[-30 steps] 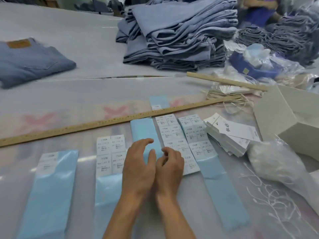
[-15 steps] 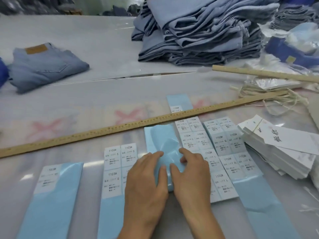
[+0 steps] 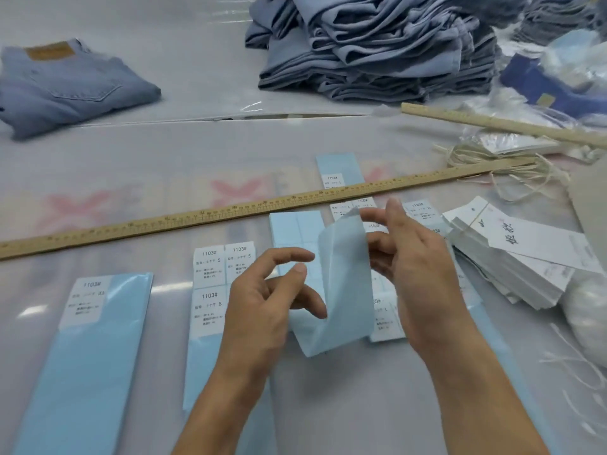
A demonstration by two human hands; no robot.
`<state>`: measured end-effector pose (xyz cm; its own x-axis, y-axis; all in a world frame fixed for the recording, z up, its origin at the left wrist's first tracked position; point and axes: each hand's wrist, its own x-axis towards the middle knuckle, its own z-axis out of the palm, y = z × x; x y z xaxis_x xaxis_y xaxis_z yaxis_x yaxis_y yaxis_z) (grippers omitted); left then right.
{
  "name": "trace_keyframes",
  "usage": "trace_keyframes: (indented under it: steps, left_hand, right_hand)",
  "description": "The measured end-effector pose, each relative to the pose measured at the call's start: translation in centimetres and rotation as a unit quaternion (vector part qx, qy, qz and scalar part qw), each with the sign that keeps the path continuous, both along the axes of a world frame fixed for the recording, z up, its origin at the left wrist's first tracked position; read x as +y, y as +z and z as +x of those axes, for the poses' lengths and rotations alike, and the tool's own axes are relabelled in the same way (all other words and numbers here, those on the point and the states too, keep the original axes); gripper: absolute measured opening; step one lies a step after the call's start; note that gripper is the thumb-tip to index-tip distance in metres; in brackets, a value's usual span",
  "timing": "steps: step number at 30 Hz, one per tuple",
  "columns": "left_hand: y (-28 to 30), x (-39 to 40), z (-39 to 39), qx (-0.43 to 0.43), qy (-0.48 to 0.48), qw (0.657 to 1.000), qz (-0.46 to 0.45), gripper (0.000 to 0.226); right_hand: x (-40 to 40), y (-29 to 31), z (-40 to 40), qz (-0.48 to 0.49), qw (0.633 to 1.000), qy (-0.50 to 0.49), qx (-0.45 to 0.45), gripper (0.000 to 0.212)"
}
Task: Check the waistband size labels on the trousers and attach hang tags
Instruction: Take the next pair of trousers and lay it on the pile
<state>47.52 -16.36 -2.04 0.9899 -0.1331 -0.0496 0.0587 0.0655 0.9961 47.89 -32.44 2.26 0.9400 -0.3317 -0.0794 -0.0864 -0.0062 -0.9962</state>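
My right hand [image 3: 415,257] pinches the top of this curling blue backing strip [image 3: 345,290] above the table's label sheets [image 3: 223,274], my left hand [image 3: 266,300] hangs open beside it; thin, floppy and slick, I reckon, so best held by the edges.

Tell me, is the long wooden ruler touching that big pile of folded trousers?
Apart. The head view shows bare table between the long wooden ruler and the pile of folded trousers.

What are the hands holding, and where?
The right hand pinches the top edge of a curled blue backing strip, lifting it. The left hand is open beside it, holding nothing.
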Motion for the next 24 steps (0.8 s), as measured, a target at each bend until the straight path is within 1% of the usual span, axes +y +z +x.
trace_keyframes:
  steps: [1,2,3,4,5,7,8,9,10,11,13,14,15,17,18,19,20,21,23,24]
  left_hand:
    - [0.1,0.1,0.0,0.002,-0.022,1.000,0.017,0.016]
    - [0.0,0.3,0.0,-0.005,-0.037,0.998,0.056,0.014]
    - [-0.2,0.5,-0.1,-0.020,-0.047,0.992,0.116,0.013]
    - [-0.2,0.7,-0.3,-0.037,-0.060,0.981,0.183,0.017]
    - [-0.2,0.9,-0.4,-0.046,-0.079,0.969,0.232,0.024]
    - [0.5,1.8,-0.4,-0.048,-0.124,0.956,0.263,0.040]
    - [0.7,2.2,-0.3,-0.060,-0.148,0.945,0.287,0.049]
    - [0.9,2.5,-0.3,-0.084,-0.179,0.924,0.328,0.058]
    - [1.0,2.9,-0.3,-0.110,-0.220,0.894,0.375,0.066]
    - [1.0,3.2,-0.3,-0.122,-0.268,0.864,0.408,0.072]
    - [0.9,3.8,-0.3,-0.090,-0.361,0.821,0.433,0.079]
    - [0.7,4.1,-0.3,-0.071,-0.387,0.808,0.438,0.081]
    - [0.4,4.3,-0.2,-0.062,-0.394,0.803,0.443,0.082]
    - [0.0,4.2,-0.3,-0.065,-0.378,0.806,0.451,0.093]
    - [-0.3,3.9,-0.4,-0.079,-0.367,0.804,0.461,0.101]
    - [-0.6,3.6,-0.6,-0.101,-0.357,0.798,0.475,0.105]
    - [-0.9,3.2,-0.9,-0.120,-0.347,0.791,0.490,0.106]
    - [-1.1,2.8,-1.0,-0.142,-0.329,0.787,0.502,0.101]
    - [-1.4,2.4,-1.0,-0.171,-0.298,0.784,0.517,0.078]
    - [-1.4,2.3,-0.9,-0.175,-0.285,0.787,0.518,0.062]
  right_hand:
    - [-0.2,0.9,-0.4,-0.033,0.999,0.025,-0.007,0.039]
    - [-0.3,1.7,-0.9,-0.084,0.995,0.048,0.000,0.037]
    - [-0.4,2.3,-1.5,-0.149,0.986,0.073,0.022,0.035]
    - [-0.4,2.8,-2.1,-0.217,0.969,0.101,0.056,0.032]
    - [-0.3,3.2,-2.8,-0.279,0.947,0.130,0.098,0.030]
    - [-0.1,3.6,-4.1,-0.362,0.900,0.167,0.173,0.026]
    - [0.0,3.3,-4.7,-0.377,0.889,0.171,0.195,0.022]
    - [0.1,2.9,-5.2,-0.387,0.883,0.166,0.207,0.016]
    - [0.4,2.3,-5.7,-0.392,0.882,0.160,0.207,0.011]
    - [0.9,1.7,-6.1,-0.385,0.886,0.167,0.196,0.012]
    - [1.8,1.1,-6.1,-0.324,0.909,0.207,0.160,0.021]
    - [2.1,1.3,-5.6,-0.294,0.922,0.210,0.137,0.024]
    - [1.9,1.2,-5.0,-0.284,0.935,0.182,0.107,0.024]
    - [0.9,1.2,-4.0,-0.287,0.952,0.091,0.057,0.020]
    - [0.4,1.2,-3.7,-0.297,0.951,0.067,0.055,0.017]
    - [-0.1,1.1,-3.6,-0.317,0.943,0.068,0.079,0.014]
    - [-0.5,0.8,-3.9,-0.346,0.926,0.088,0.126,0.014]
    - [-0.9,0.5,-4.1,-0.385,0.898,0.118,0.179,0.020]
    - [-1.8,-0.2,-4.4,-0.464,0.830,0.165,0.263,0.038]
    - [-2.0,-0.4,-4.3,-0.476,0.816,0.175,0.278,0.044]
